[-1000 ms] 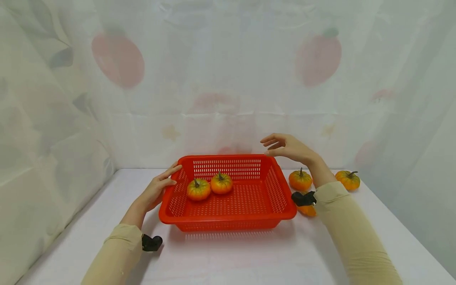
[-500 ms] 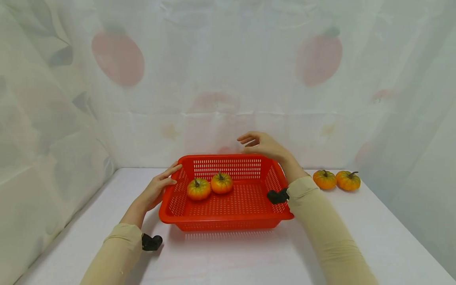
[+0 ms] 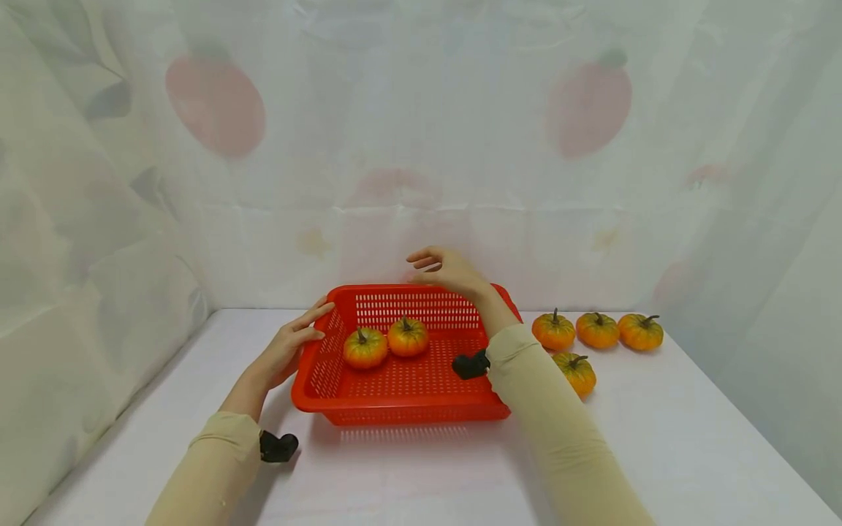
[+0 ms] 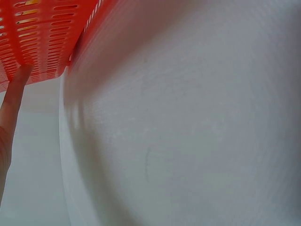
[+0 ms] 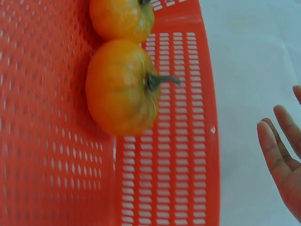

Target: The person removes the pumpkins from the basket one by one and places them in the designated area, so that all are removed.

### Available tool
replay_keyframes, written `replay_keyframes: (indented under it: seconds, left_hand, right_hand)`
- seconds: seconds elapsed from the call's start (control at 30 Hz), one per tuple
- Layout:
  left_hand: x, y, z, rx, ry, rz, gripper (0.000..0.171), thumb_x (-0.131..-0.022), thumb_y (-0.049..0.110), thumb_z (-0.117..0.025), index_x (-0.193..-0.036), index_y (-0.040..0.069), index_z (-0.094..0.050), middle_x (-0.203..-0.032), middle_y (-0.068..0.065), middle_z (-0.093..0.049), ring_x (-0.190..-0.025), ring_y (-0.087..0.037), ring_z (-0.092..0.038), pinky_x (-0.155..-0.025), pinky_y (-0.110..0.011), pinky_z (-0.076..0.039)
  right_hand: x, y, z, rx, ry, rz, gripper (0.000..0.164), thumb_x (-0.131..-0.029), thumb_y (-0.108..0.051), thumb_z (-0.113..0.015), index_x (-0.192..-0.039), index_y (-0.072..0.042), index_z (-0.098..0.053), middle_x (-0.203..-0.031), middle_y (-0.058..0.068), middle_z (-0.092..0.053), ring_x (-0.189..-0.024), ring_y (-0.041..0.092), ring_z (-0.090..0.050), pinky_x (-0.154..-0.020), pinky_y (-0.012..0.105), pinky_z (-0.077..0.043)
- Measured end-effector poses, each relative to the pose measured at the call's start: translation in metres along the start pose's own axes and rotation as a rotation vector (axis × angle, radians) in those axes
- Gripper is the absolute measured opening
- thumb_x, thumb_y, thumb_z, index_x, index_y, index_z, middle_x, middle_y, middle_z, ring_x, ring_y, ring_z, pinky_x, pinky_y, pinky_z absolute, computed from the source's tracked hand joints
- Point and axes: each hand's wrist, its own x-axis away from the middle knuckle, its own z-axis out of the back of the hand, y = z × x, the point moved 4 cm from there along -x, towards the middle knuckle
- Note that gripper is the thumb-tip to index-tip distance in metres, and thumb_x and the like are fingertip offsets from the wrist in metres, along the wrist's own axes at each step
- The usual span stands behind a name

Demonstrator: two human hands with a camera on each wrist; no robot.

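A red plastic basket point(image 3: 421, 403) with slotted walls stands on the table, holding two small orange-green pumpkins, a left pumpkin point(image 3: 365, 349) and a right pumpkin point(image 3: 408, 337). My left hand point(image 3: 287, 353) rests on the basket's left side, fingertips over the rim; in the left wrist view, one straight finger point(image 4: 15, 96) touches the slotted outer wall. Over the basket's far right part, my right hand point(image 3: 450, 272) hovers with loosely bent fingers and holds nothing. In the right wrist view its fingers point(image 5: 270, 141) are apart from the rim.
Right of the basket, several more pumpkins lie on the white table point(image 3: 658, 438), including a near one point(image 3: 577, 374) partly behind my right sleeve point(image 3: 559, 424). A pale printed curtain point(image 3: 421, 146) hangs behind the table.
My right hand has moved left from the basket's far right corner to above its far side, uncovering pumpkins at the right. The left hand and the basket look almost still.
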Motion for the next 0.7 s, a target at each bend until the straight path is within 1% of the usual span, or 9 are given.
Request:
replay_keyframes:
  seconds: [0.13, 0.23, 0.3, 0.43, 0.53, 0.63, 0.7]
  left_hand:
    - [0.001, -0.001, 0.001, 0.005, 0.004, 0.010, 0.063, -0.098, 0.006, -0.038, -0.158, 0.013, -0.020, -0.170, 0.007, 0.003, -0.155, -0.039, -0.010, -0.093, -0.020, -0.055]
    - [0.002, -0.001, 0.001, 0.002, 0.004, 0.007, 0.063, -0.098, 0.005, -0.038, -0.158, 0.013, -0.019, -0.170, 0.006, 0.003, -0.155, -0.039, -0.010, -0.094, -0.021, -0.054]
    - [0.003, 0.000, 0.001, 0.001, 0.003, 0.002, 0.063, -0.098, 0.005, -0.038, -0.158, 0.012, -0.019, -0.170, 0.006, 0.003, -0.155, -0.040, -0.010, -0.095, -0.021, -0.054]
    - [0.004, -0.001, 0.001, 0.013, 0.004, 0.000, 0.064, -0.098, 0.005, -0.038, -0.158, 0.012, -0.019, -0.170, 0.006, 0.003, -0.154, -0.040, -0.011, -0.094, -0.020, -0.055]
    - [0.004, -0.001, 0.000, 0.021, 0.004, 0.001, 0.064, -0.098, 0.005, -0.038, -0.158, 0.013, -0.020, -0.170, 0.006, 0.003, -0.154, -0.040, -0.011, -0.093, -0.020, -0.055]
    - [0.003, -0.002, -0.001, 0.016, 0.006, 0.000, 0.063, -0.098, 0.005, -0.037, -0.158, 0.013, -0.021, -0.170, 0.006, 0.002, -0.154, -0.040, -0.013, -0.093, -0.020, -0.055]
    - [0.003, -0.002, -0.001, 0.014, 0.004, 0.000, 0.063, -0.098, 0.005, -0.037, -0.158, 0.014, -0.021, -0.170, 0.006, 0.002, -0.154, -0.040, -0.014, -0.093, -0.021, -0.055]
  right_hand:
    - [-0.008, 0.004, -0.014, -0.119, 0.023, -0.029, 0.050, -0.090, -0.024, -0.068, -0.136, -0.008, -0.056, -0.144, 0.024, -0.052, -0.128, 0.037, -0.056, -0.106, 0.052, -0.049]
    - [-0.012, 0.009, -0.025, -0.191, 0.042, -0.061, 0.052, -0.090, -0.021, -0.067, -0.137, -0.005, -0.054, -0.145, 0.024, -0.051, -0.127, 0.037, -0.057, -0.107, 0.054, -0.047]
    - [-0.013, 0.012, -0.031, -0.210, 0.049, -0.087, 0.053, -0.090, -0.022, -0.068, -0.138, -0.005, -0.054, -0.144, 0.024, -0.052, -0.127, 0.037, -0.057, -0.108, 0.055, -0.047]
    - [-0.012, 0.020, -0.040, -0.172, 0.027, -0.127, 0.054, -0.089, -0.028, -0.070, -0.137, -0.008, -0.055, -0.143, 0.020, -0.054, -0.127, 0.036, -0.057, -0.107, 0.053, -0.048]
    - [-0.010, 0.028, -0.043, -0.133, 0.002, -0.141, 0.055, -0.089, -0.030, -0.070, -0.137, -0.008, -0.055, -0.142, 0.018, -0.055, -0.127, 0.034, -0.056, -0.106, 0.050, -0.049]
    - [-0.008, 0.035, -0.043, -0.122, -0.022, -0.154, 0.054, -0.089, -0.028, -0.070, -0.137, -0.007, -0.055, -0.141, 0.017, -0.055, -0.128, 0.034, -0.055, -0.106, 0.050, -0.049]
    - [-0.006, 0.039, -0.043, -0.117, -0.053, -0.158, 0.053, -0.089, -0.027, -0.070, -0.136, -0.007, -0.055, -0.141, 0.017, -0.055, -0.128, 0.034, -0.055, -0.107, 0.051, -0.048]
